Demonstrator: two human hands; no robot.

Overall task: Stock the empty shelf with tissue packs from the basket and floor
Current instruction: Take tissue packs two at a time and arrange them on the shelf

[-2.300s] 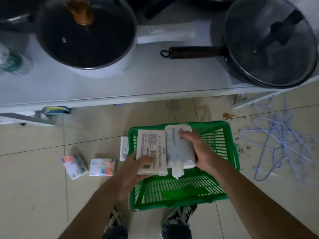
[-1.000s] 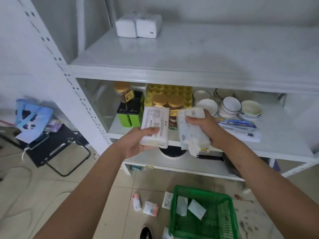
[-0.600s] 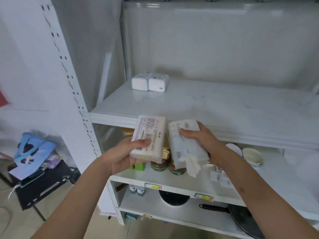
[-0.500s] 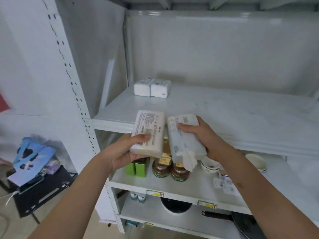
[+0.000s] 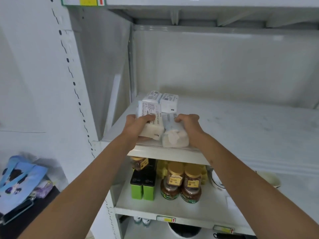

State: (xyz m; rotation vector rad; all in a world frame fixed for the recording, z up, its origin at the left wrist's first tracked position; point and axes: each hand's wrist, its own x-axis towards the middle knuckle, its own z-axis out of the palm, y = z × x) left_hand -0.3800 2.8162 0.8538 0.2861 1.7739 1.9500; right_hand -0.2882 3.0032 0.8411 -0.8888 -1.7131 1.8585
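Note:
My left hand (image 5: 138, 124) grips a white tissue pack with a printed label (image 5: 152, 121), tilted, its near end low over the front of the white shelf (image 5: 241, 128). Beside it my right hand (image 5: 189, 124) holds a clear-wrapped tissue pack (image 5: 173, 135) with a tissue sticking out, resting on the shelf's front edge. Two white tissue packs (image 5: 162, 100) stand side by side at the back left corner of the same shelf, just behind the ones I hold. The basket and the floor packs are out of view.
The shelf below holds green tins (image 5: 143, 185), brown jars with gold lids (image 5: 181, 183) and bowls (image 5: 217, 178) at the right. A pot (image 5: 183, 230) sits on the lowest shelf. A perforated upright (image 5: 76, 94) flanks the left; a blue bag (image 5: 19, 181) lies on a stool.
I have straightened up from the basket, and both hands have carried their packs up and forward onto the front left of the shelf, close behind the two packs standing there.

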